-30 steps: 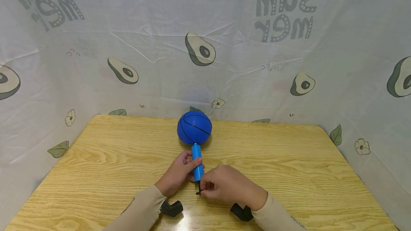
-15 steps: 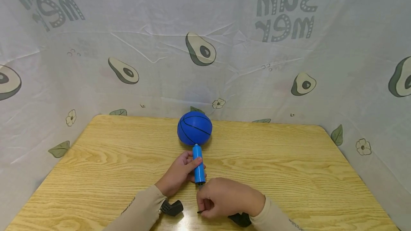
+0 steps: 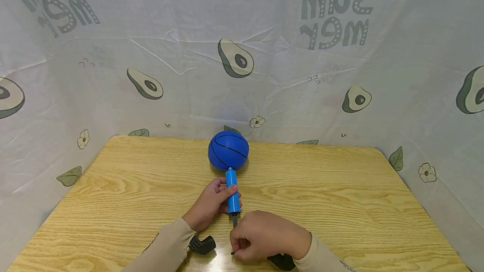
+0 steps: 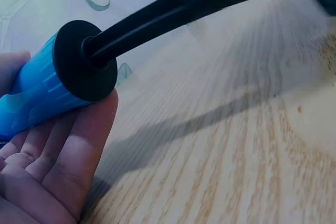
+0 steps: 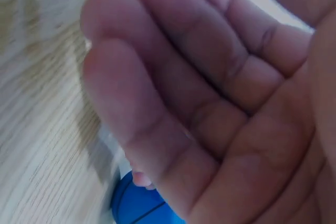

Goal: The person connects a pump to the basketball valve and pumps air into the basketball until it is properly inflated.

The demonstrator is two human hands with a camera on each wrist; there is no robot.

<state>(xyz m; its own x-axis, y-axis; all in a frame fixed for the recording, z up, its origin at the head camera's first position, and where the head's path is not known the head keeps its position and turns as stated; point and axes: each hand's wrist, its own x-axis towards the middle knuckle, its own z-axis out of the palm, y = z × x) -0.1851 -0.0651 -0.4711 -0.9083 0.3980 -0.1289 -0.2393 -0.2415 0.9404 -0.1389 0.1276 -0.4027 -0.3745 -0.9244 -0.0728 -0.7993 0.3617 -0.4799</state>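
Note:
A blue ball (image 3: 228, 150) with black seam lines rests on the table near its back edge. The nozzle end of a blue hand pump (image 3: 232, 194) meets the ball's near side; whether a needle goes in is too small to tell. My left hand (image 3: 211, 202) grips the pump's barrel, thumb on top and fingers beneath. From the barrel's black end cap (image 4: 86, 61) the black rod (image 4: 157, 24) stands well out. At the rod's near end my right hand (image 3: 268, 236) pinches the handle, mostly hidden by the fingers. Curled fingers (image 5: 136, 93) fill the right wrist view.
The wood-grain table (image 3: 340, 196) spreads to both sides of the hands. Behind it hangs a pale curtain (image 3: 181, 79) printed with avocados and leaves. Black wrist devices (image 3: 203, 245) sit at both wrists.
My right hand has drawn the handle back toward me, so more of the rod shows, mostly in the first half second. The left hand, barrel and ball have hardly moved.

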